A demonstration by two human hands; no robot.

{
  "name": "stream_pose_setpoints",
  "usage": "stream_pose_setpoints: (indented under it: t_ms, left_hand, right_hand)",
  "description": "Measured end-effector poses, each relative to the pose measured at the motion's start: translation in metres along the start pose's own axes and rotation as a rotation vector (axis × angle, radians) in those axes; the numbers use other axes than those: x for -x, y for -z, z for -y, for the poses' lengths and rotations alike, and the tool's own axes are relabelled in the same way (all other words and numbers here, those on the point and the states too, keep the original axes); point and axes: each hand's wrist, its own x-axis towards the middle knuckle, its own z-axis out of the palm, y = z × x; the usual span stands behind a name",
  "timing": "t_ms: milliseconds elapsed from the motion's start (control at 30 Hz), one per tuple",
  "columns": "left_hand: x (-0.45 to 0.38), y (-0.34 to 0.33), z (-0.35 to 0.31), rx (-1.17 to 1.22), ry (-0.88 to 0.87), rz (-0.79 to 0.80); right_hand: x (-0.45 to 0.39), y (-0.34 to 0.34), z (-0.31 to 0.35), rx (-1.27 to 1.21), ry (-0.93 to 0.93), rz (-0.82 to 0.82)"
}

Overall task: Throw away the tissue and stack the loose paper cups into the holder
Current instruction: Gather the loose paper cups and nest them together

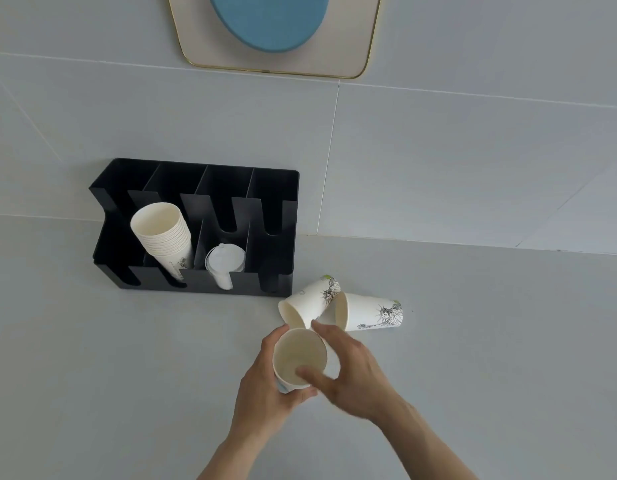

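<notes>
A white paper cup [297,355] is held mouth-up between both hands over the grey counter. My left hand [265,386] wraps its body from the left and below. My right hand [348,368] pinches its rim, thumb at the near edge and fingers at the far edge. Just beyond, two loose printed cups lie on their sides: one [308,301] with its mouth toward me, the other [371,311] pointing right. The black holder [272,188] stands at the wall with a leaning stack of cups [163,233] in its second slot. No tissue is in view.
Clear plastic lids [225,263] sit in the holder's third slot; the first and fourth slots look empty. The grey counter [490,341] meets a tiled wall behind. A blue disc on a gold-edged panel [269,22] hangs on the wall above.
</notes>
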Motion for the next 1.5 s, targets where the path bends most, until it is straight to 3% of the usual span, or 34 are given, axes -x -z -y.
stream_pose_setpoints:
  t_ms: [133,233,367,600,700,833,1000,1133,1333,1500]
  left_hand:
    - [-0.001,0.000,-0.002,0.009,0.011,0.002]
    - [0.001,0.001,-0.003,0.008,0.003,0.002]
    - [0.002,0.001,-0.006,0.018,-0.004,0.005]
    - [0.001,0.000,-0.004,0.020,0.006,0.002]
    - [0.002,0.000,-0.003,0.023,0.018,0.000]
    - [0.002,-0.001,-0.004,0.032,0.014,0.005]
    - [0.002,-0.001,-0.002,0.034,0.017,0.004]
    - [0.002,-0.001,-0.001,0.033,0.023,0.015]
    - [0.002,-0.003,-0.002,0.072,0.042,-0.015]
    - [0.001,-0.004,-0.003,0.051,0.029,-0.010]
  right_hand:
    - [-0.028,0.024,-0.030,0.145,-0.109,-0.265]
    - [-0.048,0.035,-0.053,0.381,-0.153,-0.098]
    - [-0.058,0.023,-0.075,0.601,-0.067,0.102]
    - [-0.046,0.001,-0.082,0.676,-0.078,-0.022]
    - [-0.041,0.023,-0.064,0.524,-0.177,-0.129]
    - [-0.034,0.061,-0.021,0.062,-0.144,-0.356]
    - [-0.010,0.079,0.029,-0.430,-0.038,-0.300]
    - [0.000,0.051,0.035,-0.386,0.035,-0.188]
    - [0.010,0.005,0.017,-0.085,0.107,0.041]
    - [0.008,-0.008,0.003,-0.036,0.045,0.034]
